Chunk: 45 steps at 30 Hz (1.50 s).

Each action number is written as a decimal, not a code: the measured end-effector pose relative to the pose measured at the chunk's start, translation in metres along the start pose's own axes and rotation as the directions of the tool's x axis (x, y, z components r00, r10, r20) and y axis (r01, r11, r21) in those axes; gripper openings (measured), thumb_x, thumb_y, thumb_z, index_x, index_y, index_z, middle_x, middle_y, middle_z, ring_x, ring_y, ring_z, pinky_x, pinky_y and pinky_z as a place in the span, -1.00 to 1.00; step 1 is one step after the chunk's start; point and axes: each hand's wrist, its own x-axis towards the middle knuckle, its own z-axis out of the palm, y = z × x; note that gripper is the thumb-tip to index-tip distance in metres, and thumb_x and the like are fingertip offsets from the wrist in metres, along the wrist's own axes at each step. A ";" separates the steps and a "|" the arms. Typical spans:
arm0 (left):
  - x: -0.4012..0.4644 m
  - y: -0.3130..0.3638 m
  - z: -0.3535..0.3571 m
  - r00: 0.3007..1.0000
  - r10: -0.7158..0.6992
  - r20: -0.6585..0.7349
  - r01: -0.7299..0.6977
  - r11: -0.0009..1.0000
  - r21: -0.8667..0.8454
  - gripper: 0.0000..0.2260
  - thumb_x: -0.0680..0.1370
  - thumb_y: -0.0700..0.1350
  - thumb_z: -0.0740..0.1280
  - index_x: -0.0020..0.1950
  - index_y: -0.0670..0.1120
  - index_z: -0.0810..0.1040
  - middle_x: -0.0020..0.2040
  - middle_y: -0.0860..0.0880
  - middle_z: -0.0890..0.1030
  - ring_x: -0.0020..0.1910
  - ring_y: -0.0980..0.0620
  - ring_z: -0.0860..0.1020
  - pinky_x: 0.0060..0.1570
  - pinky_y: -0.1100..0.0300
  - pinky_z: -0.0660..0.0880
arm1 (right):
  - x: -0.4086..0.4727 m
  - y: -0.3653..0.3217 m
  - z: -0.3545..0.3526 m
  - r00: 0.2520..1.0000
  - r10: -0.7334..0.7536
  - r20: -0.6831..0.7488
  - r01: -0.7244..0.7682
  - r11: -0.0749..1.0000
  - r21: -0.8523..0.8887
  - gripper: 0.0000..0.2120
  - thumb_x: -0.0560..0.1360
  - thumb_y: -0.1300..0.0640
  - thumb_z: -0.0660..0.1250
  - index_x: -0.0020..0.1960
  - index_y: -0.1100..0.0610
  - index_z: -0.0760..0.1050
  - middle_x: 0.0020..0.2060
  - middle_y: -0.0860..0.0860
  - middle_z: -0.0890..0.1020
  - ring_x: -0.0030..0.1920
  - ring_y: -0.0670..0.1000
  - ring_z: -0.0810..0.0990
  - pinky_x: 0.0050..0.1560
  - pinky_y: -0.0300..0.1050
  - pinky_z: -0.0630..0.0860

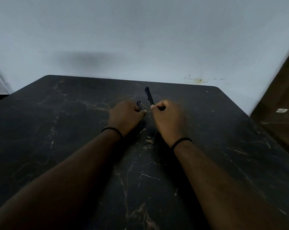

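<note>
Both my hands are over the middle of a black marble-patterned table (57, 146). My right hand (168, 120) grips a thin black pen-like stick (149, 96) that points up and away from me. My left hand (125, 116) is curled around a short black piece (138, 104), perhaps a cap; only its upper end shows above the fingers. The two hands are close together, thumbs almost touching. A black band sits on each wrist.
A pale blue-grey wall (140, 39) rises right behind the table's far edge, stained at the lower right. A brown wooden surface (283, 97), like a door, stands at the right edge. The table extends widely to both sides of my arms.
</note>
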 end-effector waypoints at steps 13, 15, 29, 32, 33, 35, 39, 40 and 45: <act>0.002 0.001 -0.002 0.995 -0.095 -0.034 0.094 0.995 -0.031 -0.71 0.45 0.01 0.43 -0.30 -0.21 0.64 -0.34 -0.15 0.65 -0.35 -0.05 0.61 -0.40 0.17 0.46 | 0.005 -0.012 0.013 0.981 0.019 0.193 0.043 0.950 -0.310 -0.68 0.54 -0.06 0.33 -0.17 0.18 0.63 -0.30 0.09 0.63 -0.23 0.12 0.62 -0.24 -0.13 0.46; 0.001 0.001 -0.002 0.995 -0.097 -0.035 0.096 0.995 -0.030 -0.73 0.45 -0.01 0.42 -0.31 -0.19 0.64 -0.36 -0.12 0.64 -0.33 -0.04 0.62 -0.38 0.19 0.47 | 0.006 -0.011 0.015 0.979 0.004 0.204 0.069 0.935 -0.347 -0.67 0.56 -0.07 0.33 -0.12 0.19 0.64 -0.19 0.13 0.67 -0.12 0.15 0.65 -0.14 -0.09 0.50; 0.003 -0.003 -0.008 0.995 -0.042 0.089 0.038 0.998 0.043 -0.69 0.53 -0.03 0.32 -0.31 -0.22 0.60 -0.33 -0.16 0.63 -0.30 -0.09 0.60 -0.38 0.21 0.37 | 0.003 -0.004 0.013 0.975 0.044 0.220 0.019 0.961 -0.275 -0.82 0.50 0.00 0.36 -0.08 0.10 0.63 -0.20 0.02 0.66 -0.14 0.06 0.63 -0.17 -0.14 0.50; 0.005 -0.006 -0.008 0.994 -0.033 0.108 0.029 0.999 0.041 -0.69 0.53 -0.04 0.32 -0.34 -0.21 0.56 -0.39 -0.12 0.55 -0.33 -0.09 0.56 -0.38 0.19 0.33 | 0.003 -0.004 0.015 0.980 0.035 0.197 0.015 0.968 -0.251 -0.81 0.49 -0.05 0.39 -0.07 0.07 0.64 -0.16 0.03 0.70 -0.10 0.07 0.65 -0.06 -0.06 0.60; 0.005 -0.006 -0.008 0.993 -0.029 0.114 0.024 0.999 0.045 -0.69 0.52 -0.04 0.32 -0.35 -0.20 0.54 -0.41 -0.10 0.52 -0.35 -0.09 0.54 -0.38 0.19 0.31 | 0.003 -0.004 0.016 0.981 0.036 0.193 0.014 0.969 -0.248 -0.79 0.49 -0.07 0.40 -0.07 0.07 0.64 -0.16 0.03 0.70 -0.10 0.07 0.66 -0.04 -0.04 0.61; 0.007 -0.006 -0.007 0.992 -0.026 0.122 0.019 0.998 0.060 -0.68 0.52 -0.04 0.31 -0.38 -0.18 0.51 -0.44 -0.07 0.48 -0.37 -0.06 0.50 -0.40 0.20 0.29 | 0.003 -0.004 0.016 0.981 0.037 0.192 0.011 0.970 -0.242 -0.77 0.49 -0.10 0.40 -0.07 0.07 0.64 -0.15 0.03 0.70 -0.09 0.08 0.66 -0.02 -0.02 0.61; 0.009 -0.007 -0.007 0.991 -0.023 0.134 0.012 0.996 0.085 -0.69 0.53 -0.03 0.30 -0.33 -0.20 0.53 -0.42 -0.07 0.50 -0.36 -0.04 0.51 -0.42 0.21 0.29 | 0.003 -0.004 0.015 0.982 0.029 0.189 0.015 0.973 -0.231 -0.78 0.50 -0.08 0.39 -0.09 0.08 0.64 -0.17 0.04 0.70 -0.10 0.08 0.66 -0.04 -0.02 0.62; 0.009 -0.007 -0.006 0.991 -0.023 0.135 0.011 0.996 0.089 -0.69 0.53 -0.02 0.29 -0.31 -0.21 0.55 -0.41 -0.08 0.51 -0.36 -0.05 0.51 -0.42 0.21 0.30 | 0.003 -0.005 0.015 0.982 0.028 0.186 0.016 0.972 -0.234 -0.79 0.50 -0.06 0.38 -0.10 0.08 0.65 -0.18 0.03 0.70 -0.11 0.07 0.66 -0.05 -0.03 0.61; 0.009 -0.008 -0.004 0.991 -0.011 0.132 -0.004 0.994 0.111 -0.67 0.56 0.00 0.29 -0.25 -0.22 0.58 -0.34 -0.14 0.57 -0.32 -0.09 0.56 -0.37 0.20 0.37 | 0.002 -0.007 0.014 0.982 0.048 0.183 -0.003 0.972 -0.234 -0.82 0.49 -0.01 0.36 -0.12 0.08 0.64 -0.21 0.03 0.69 -0.15 0.07 0.66 -0.11 -0.07 0.60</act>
